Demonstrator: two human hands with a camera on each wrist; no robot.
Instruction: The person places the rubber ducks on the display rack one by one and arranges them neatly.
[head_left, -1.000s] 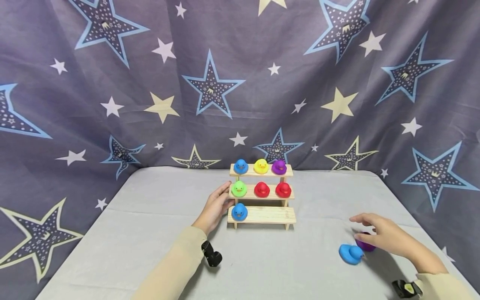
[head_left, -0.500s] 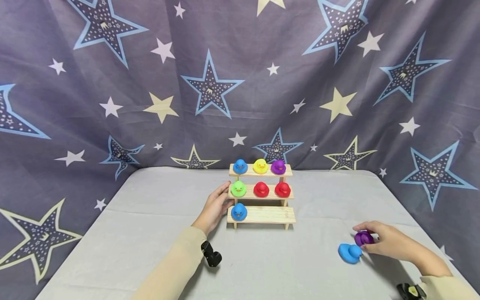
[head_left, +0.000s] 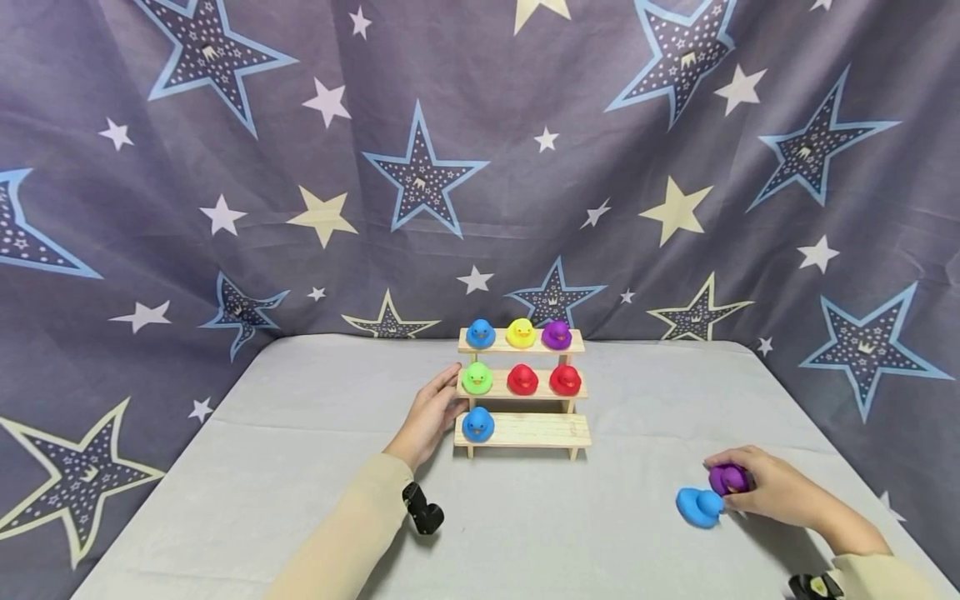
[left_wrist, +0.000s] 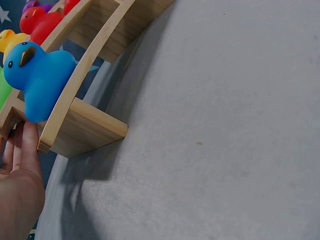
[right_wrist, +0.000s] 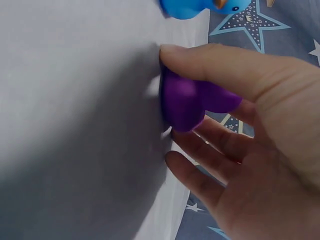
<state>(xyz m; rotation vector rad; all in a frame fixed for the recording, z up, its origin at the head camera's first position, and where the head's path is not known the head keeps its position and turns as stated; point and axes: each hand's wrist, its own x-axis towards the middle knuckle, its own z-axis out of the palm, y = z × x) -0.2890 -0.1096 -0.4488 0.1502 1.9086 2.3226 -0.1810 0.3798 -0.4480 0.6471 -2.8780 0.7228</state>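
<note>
A three-tier wooden display stand [head_left: 525,431] holds several rubber ducks. My left hand [head_left: 429,419] rests against its left side; in the left wrist view its fingers [left_wrist: 29,145] lie fairly straight along the stand, below a blue duck [left_wrist: 42,75]. That hand's thumb is hidden there. Off to the right, my right hand [head_left: 780,492] holds a purple rubber duck [head_left: 729,479] between thumb and fingers, low over the cloth. In the right wrist view the thumb covers part of the purple duck [right_wrist: 182,102]. Just beside it sits another blue duck [head_left: 699,507].
On the top tier are a blue, a yellow [head_left: 521,333] and a purple duck. The middle tier bears a green duck [head_left: 477,378] and two red ones. A blue duck [head_left: 477,425] stands at the bottom tier's left end. A star-patterned curtain [head_left: 300,167] hangs behind the grey cloth.
My right hand has come down around the purple duck and now grips it; the duck has turned and shifted slightly. The left hand and the stand stay where they were.
</note>
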